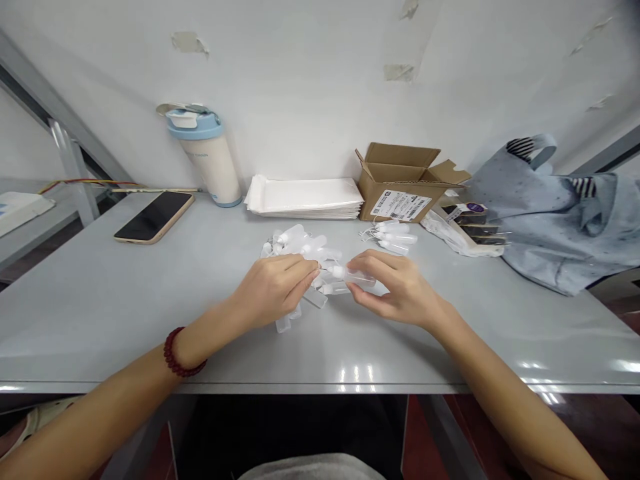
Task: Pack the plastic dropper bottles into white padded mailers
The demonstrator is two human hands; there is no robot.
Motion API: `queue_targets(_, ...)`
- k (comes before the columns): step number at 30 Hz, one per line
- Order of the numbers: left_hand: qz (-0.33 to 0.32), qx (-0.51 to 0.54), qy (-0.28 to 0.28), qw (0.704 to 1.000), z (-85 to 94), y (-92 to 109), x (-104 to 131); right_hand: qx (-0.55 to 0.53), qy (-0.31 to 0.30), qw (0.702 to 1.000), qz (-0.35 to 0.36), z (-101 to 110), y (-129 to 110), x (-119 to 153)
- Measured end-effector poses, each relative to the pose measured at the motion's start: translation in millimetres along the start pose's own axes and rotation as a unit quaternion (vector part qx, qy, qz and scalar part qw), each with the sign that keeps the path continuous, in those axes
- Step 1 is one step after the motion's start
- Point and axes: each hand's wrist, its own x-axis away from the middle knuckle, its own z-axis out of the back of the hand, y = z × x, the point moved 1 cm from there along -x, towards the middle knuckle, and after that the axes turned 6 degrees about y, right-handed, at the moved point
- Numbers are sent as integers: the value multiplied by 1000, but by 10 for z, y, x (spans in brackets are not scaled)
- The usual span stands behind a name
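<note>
A small translucent squeeze bottle [361, 277] with a white top lies sideways in the fingers of my right hand [395, 287], its nozzle pointing left. My left hand [280, 283] is closed in a pinch at the nozzle end. A thin dark needle-like tip [324, 269] shows between those fingertips and the white top; whatever else the fingers hold is hidden. Behind and below both hands spreads a pile of similar small bottles [295, 237], some partly covered by my hands. Several more bottles [397, 233] with thin loops lie in a separate group beyond my right hand.
Against the wall stand a cream tumbler [214, 167] with a blue lid, a stack of white envelopes [305, 197] and an open cardboard box [400, 183]. A phone [154, 217] lies at left. Rightward are a plastic-wrapped pack [470, 227] and a blue cloth bag [555, 213].
</note>
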Motion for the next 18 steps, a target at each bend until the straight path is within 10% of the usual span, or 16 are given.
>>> queue_targets(18,-60,-34,-18,997,13,26,-7,-7,-14,1000,8,-22,3,37)
